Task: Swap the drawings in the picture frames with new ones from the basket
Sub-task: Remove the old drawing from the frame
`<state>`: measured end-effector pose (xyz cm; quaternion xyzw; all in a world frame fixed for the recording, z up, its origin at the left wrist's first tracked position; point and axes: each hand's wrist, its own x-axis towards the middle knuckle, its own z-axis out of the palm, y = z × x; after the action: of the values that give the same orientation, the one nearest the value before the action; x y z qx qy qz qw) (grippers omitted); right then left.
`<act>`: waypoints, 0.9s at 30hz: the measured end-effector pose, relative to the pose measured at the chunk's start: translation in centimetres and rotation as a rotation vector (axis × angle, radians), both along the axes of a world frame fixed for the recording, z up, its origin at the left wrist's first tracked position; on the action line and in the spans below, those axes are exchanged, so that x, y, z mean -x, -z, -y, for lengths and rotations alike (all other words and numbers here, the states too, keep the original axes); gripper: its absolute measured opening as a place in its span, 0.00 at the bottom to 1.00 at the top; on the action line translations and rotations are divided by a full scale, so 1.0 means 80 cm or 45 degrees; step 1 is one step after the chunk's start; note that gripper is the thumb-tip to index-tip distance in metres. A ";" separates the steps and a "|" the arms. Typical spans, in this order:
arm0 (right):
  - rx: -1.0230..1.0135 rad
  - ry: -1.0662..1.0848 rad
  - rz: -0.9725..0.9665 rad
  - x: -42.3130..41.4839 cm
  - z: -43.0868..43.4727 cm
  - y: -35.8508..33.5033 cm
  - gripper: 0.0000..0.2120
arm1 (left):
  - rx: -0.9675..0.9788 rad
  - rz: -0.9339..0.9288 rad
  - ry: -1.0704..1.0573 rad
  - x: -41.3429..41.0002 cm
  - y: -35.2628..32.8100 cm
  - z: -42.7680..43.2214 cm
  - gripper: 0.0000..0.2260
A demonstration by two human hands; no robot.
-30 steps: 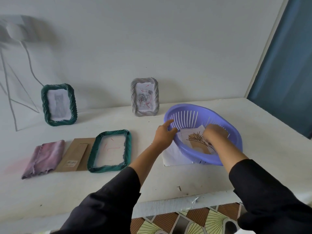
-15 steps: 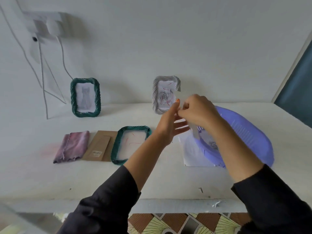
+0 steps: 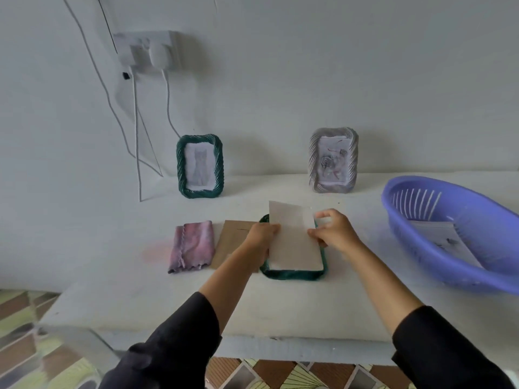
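Whereas a second ago both hands were in the basket [image 3: 460, 220], a sheet [image 3: 292, 240] is now pinched by its side edges between left hand [image 3: 262, 238] and right hand [image 3: 334, 233]. Directly beneath the grip lies the flat green frame [image 3: 293, 273]; backing card [image 3: 233, 242] lies left of it. Insertion is judged next.

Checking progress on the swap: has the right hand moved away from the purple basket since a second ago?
Yes. The right hand left the basket and moved left; it now holds a paper over the flat green frame.
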<state>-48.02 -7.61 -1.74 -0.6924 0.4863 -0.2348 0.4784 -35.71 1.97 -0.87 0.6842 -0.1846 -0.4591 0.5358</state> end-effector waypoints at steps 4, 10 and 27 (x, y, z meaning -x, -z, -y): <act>0.155 0.087 -0.077 -0.010 -0.006 0.017 0.17 | -0.099 0.442 -0.044 -0.025 0.024 -0.005 0.10; 0.375 0.005 -0.244 -0.012 -0.001 0.025 0.11 | -0.220 0.950 0.130 -0.044 0.028 -0.008 0.21; 0.371 -0.218 -0.338 0.007 0.019 0.057 0.19 | -0.345 0.966 0.326 -0.042 0.035 0.017 0.22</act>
<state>-48.58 -9.11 -6.30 -0.8180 0.4454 -0.1677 0.3231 -32.35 0.62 -3.63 0.8405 -0.3903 -0.2577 0.2736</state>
